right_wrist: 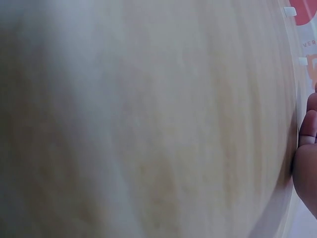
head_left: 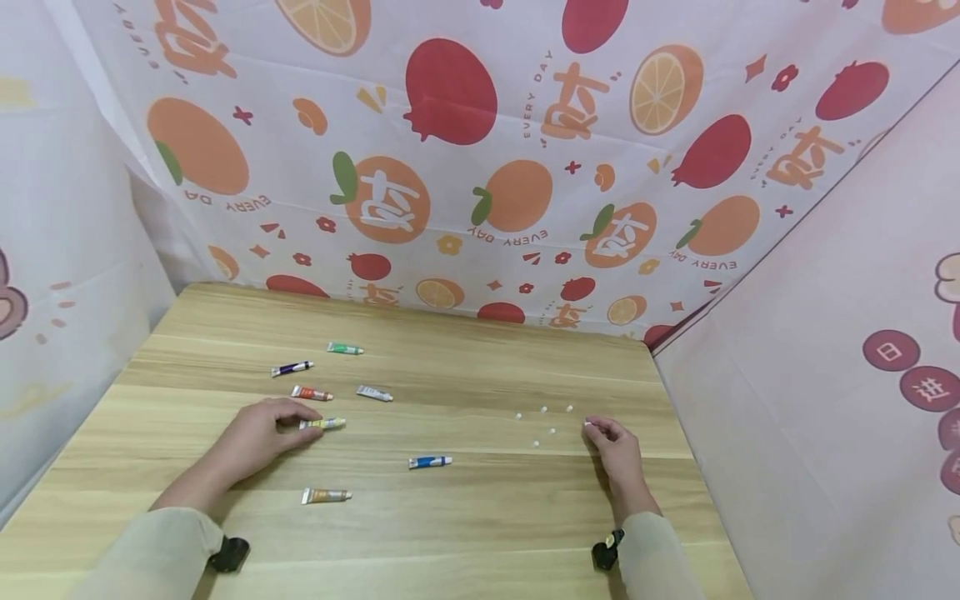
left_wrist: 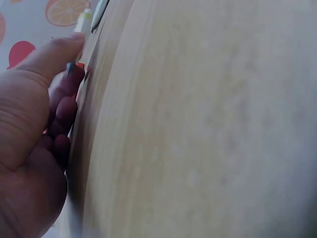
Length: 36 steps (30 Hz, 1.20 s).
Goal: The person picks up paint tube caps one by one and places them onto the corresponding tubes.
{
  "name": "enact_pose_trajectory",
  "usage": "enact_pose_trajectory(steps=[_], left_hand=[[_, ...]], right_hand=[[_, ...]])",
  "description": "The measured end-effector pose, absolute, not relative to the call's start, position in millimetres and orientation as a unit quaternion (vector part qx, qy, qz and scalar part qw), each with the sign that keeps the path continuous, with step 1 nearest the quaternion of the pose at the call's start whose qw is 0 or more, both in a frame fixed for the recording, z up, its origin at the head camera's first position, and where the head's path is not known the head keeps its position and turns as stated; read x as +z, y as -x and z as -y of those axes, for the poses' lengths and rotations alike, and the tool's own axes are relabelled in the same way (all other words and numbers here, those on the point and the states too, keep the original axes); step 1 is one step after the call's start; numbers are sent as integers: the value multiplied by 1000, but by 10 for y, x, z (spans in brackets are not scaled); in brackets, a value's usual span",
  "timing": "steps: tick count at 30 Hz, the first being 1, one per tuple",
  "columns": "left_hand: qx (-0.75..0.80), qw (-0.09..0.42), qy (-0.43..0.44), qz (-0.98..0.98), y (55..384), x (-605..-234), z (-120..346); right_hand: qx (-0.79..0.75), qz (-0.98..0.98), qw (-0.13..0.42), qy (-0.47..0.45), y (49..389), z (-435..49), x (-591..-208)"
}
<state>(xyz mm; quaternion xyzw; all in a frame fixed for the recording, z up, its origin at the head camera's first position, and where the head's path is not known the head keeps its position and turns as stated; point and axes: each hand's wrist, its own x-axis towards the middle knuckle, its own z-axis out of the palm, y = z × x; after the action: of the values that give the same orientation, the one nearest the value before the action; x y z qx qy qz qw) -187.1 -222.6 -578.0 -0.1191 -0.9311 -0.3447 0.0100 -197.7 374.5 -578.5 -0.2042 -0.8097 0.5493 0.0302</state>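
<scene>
On the left side of the table, my left hand (head_left: pixel 258 433) pinches a small yellow paint tube (head_left: pixel 327 423) between thumb and fingers, its nozzle end pointing right. In the left wrist view the tube's pale end (left_wrist: pixel 85 19) shows beyond the thumb. At the right, my right hand (head_left: pixel 619 454) holds a small white cap (head_left: pixel 588 424) at its fingertips, close over the tabletop. Several more white caps (head_left: pixel 552 431) lie just left of it. The right wrist view catches only part of that hand (right_wrist: pixel 308 158), its fingertips hidden.
Around my left hand lie a red tube (head_left: pixel 312 393), a purple tube (head_left: pixel 292 368), a green tube (head_left: pixel 345 348) and a white tube (head_left: pixel 374 392). Nearer me are a blue tube (head_left: pixel 431 462) and an ochre tube (head_left: pixel 326 496). A fruit-print curtain (head_left: pixel 465 217) borders the wooden table (head_left: pixel 465 533).
</scene>
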Motion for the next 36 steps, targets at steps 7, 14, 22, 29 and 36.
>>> enact_pose_trajectory(steps=[7,14,22,29,36], left_hand=[[-348,20,109,931,1838,-5717,2282],[-358,4,86,930,1765,-5554,2295],[-377,14,88,922,1831,-5398,2253],[-366,16,93,926,1818,-5208,2243],[-376,23,99,921,1787,-5011,2163]], right_hand=[[552,809,33,201,1965,-3750,-5806],[564,803,27,189,1953,-3718,-5801],[581,787,18,208,1913,-3767,-5712],[632,743,27,219,1899,-3749,-5638],[640,743,18,198,1902,-3624,-5468]])
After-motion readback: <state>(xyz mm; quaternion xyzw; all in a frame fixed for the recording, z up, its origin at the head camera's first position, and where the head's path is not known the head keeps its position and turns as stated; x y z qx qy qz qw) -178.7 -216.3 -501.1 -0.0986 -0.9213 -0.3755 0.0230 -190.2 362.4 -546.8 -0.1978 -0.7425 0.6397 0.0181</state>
